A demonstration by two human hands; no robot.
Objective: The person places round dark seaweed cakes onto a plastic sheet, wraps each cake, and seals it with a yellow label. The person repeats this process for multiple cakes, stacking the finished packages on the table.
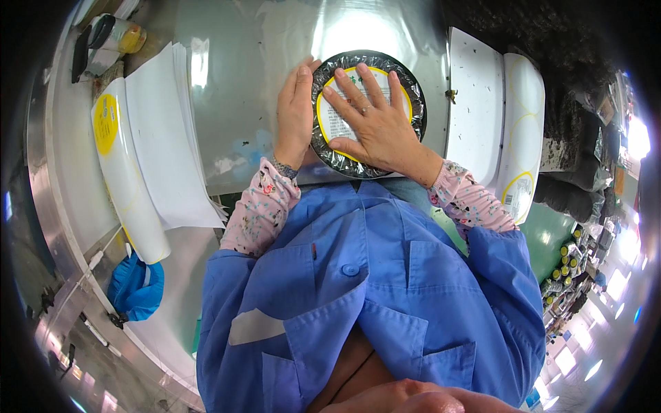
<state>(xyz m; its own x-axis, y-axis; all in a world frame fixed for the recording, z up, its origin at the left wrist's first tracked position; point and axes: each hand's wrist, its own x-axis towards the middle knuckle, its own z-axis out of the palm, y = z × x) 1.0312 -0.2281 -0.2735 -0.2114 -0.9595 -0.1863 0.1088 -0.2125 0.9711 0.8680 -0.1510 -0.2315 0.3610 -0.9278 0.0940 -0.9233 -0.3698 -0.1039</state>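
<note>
A round, dark package in clear plastic film sits on the metal tabletop close to my body. A white disc label with a yellow rim and printed writing lies on its face. My right hand is spread flat over the label, fingers apart, with a ring on one finger. Along the package's left side rests my left hand, held on edge and touching the rim without gripping it. Part of the label is hidden beneath my right hand.
To the left are white sheets and a roll of yellow-marked labels. Another label roll and white sheet lie to the right, beside a dark loose heap. A tape dispenser stands far left; a blue cloth item hangs below.
</note>
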